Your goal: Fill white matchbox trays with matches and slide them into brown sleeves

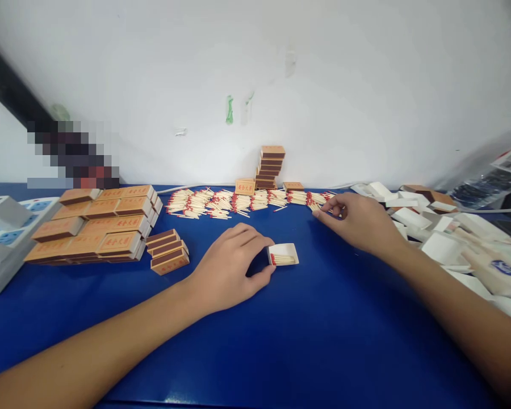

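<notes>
My left hand [234, 267] grips the left end of a small white matchbox tray [290, 250] between thumb and fingers. Red-tipped matches [283, 259] lie along the near side of that tray, and the rest of its floor shows white. Over at the right end of a long row of loose matches [221, 201], my right hand [355, 221] is closed in a pinch on some matches [314, 207]. How many it holds I cannot make out.
Orange matchboxes [104, 224] are piled at the left, beside a smaller group [168, 250]. A matchbox stack [270, 167] stands against the wall. White trays [413, 216] and a plastic packet [494, 258] lie at the right. A power strip [8, 250] is far left.
</notes>
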Demonstrator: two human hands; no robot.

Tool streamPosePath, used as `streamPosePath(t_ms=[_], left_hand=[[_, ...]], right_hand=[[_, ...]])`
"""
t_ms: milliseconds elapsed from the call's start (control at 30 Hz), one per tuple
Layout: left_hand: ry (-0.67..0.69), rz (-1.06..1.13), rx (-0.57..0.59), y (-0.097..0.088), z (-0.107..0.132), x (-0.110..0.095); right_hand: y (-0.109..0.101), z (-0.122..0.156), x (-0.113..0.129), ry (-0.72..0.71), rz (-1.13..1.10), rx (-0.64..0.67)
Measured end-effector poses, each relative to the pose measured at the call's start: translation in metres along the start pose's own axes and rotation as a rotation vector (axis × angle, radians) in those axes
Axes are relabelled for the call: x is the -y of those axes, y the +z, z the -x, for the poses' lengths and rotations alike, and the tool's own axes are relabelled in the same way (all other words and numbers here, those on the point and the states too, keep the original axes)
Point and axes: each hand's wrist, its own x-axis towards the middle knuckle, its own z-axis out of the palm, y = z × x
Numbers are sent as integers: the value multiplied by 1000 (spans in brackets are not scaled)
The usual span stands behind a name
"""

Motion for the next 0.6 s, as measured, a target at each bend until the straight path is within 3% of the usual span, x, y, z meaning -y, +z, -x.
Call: streamPosePath(t_ms=[167, 367, 600], left_hand=[[-9, 0, 15, 0, 0, 0], [-13, -2, 1, -1, 0, 0], [-32, 9, 12, -1, -1, 2]], right_hand=[[14, -3, 0, -74, -9, 11], [2, -3, -6, -83, -10, 80], [-3, 2, -1, -278, -160, 153]])
